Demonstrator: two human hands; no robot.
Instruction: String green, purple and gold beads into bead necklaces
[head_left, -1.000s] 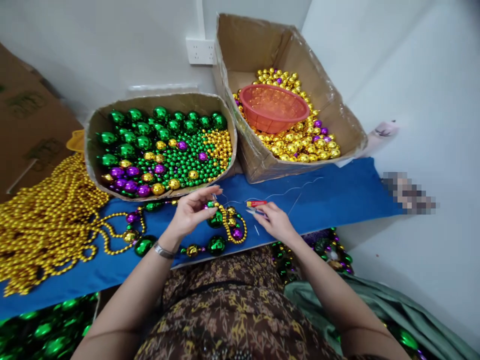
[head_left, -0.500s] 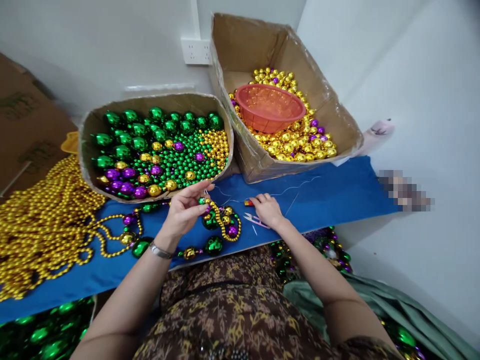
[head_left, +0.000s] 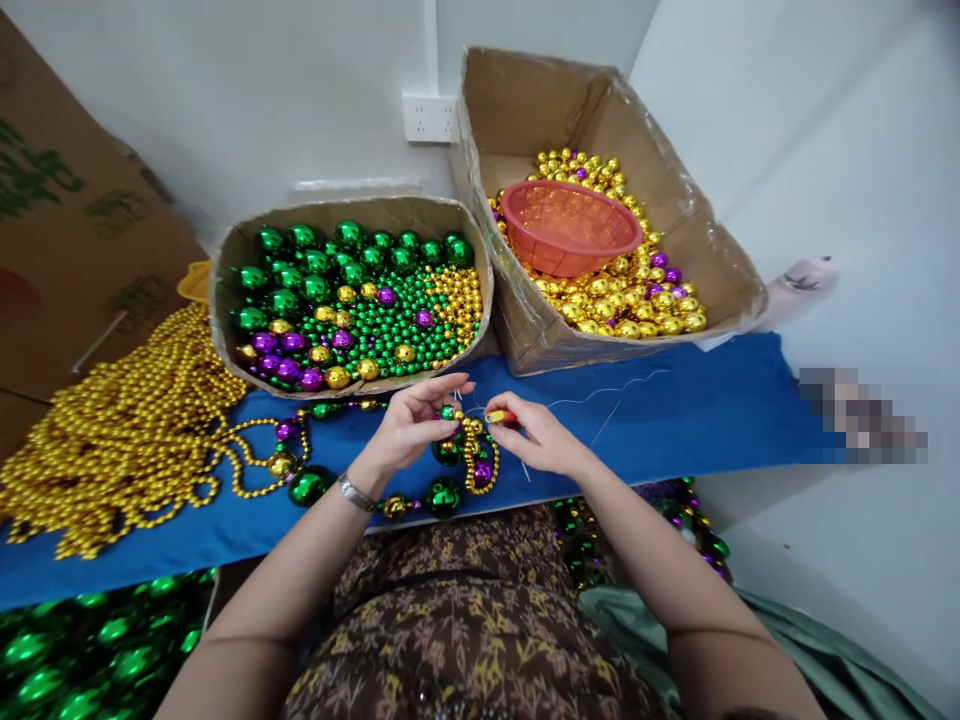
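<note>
In right hand (head_left: 544, 437), gripped small red-and-yellow object (head_left: 498, 416) between thumb and curled fingers. Just beside, held bead strand (head_left: 481, 466) at fingertips of half-curled left hand (head_left: 407, 430), over blue tabletop (head_left: 675, 425).

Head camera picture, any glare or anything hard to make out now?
Head view: bright glints on the large green balls; head view: pixelated patch at far right, contents unreadable; head view: red-and-yellow thing in the right hand, partly covered.
</note>
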